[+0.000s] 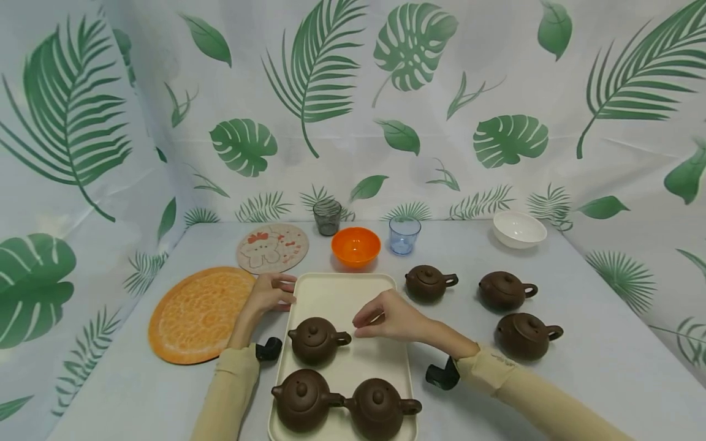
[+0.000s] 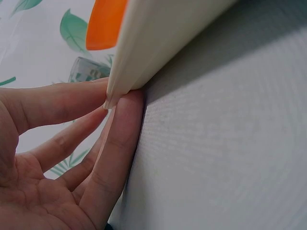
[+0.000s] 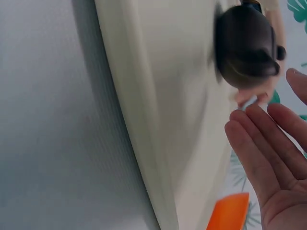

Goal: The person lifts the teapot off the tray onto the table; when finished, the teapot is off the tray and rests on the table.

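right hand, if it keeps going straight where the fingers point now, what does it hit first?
Probably the upper teapot on the cream tray: the right hand hovers empty, fingers aimed left at its handle. Depth is unclear; it might pass just behind it.

Beige long sleeves (image 1: 513, 380), black wrist-worn cameras (image 1: 441, 375), bare hands

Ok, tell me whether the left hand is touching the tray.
Touching. The left wrist view shows the left hand's fingertips pressed against the tray's edge, with no gap; the head view agrees.
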`<state>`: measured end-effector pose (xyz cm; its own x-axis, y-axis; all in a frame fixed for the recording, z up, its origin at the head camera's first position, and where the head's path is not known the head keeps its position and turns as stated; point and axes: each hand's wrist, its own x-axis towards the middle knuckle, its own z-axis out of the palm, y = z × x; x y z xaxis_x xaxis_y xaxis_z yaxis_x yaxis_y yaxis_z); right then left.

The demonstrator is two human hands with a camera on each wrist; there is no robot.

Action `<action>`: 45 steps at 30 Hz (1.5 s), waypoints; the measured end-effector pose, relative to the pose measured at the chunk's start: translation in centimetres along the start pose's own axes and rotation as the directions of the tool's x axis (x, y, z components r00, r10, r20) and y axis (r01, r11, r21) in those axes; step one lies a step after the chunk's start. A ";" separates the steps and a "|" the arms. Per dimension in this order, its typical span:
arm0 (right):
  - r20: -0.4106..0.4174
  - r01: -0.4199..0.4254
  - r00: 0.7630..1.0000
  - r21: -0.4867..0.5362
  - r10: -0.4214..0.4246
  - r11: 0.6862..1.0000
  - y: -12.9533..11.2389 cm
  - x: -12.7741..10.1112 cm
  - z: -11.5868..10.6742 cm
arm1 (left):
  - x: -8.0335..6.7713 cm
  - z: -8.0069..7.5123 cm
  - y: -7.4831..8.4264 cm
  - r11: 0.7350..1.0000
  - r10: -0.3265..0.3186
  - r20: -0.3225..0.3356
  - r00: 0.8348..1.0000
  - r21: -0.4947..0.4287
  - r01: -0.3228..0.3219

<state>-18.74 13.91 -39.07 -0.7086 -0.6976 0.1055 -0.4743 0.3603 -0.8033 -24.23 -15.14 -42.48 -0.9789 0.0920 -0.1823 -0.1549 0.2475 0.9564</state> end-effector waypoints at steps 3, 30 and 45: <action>0.040 0.025 0.999 -0.005 -0.025 1.000 0.0 0.4 0.7 | 0.1 0.0 0.0 1.000 0.001 -0.004 1.000 0.004 -0.001; 0.038 0.062 0.998 -0.079 -0.059 0.995 -0.8 2.2 2.7 | 0.0 -0.1 0.1 0.999 -0.029 -0.022 0.999 0.020 0.029; -0.060 0.068 0.995 -0.107 -0.075 0.992 -0.4 1.5 1.9 | 0.0 0.0 0.1 0.999 -0.034 -0.018 0.999 0.004 0.034</action>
<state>-18.61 11.49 -39.71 -0.7016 -0.6839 0.2004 -0.5746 0.3766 -0.7266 -24.25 -15.10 -42.37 -0.9753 0.0658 -0.2109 -0.1880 0.2543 0.9487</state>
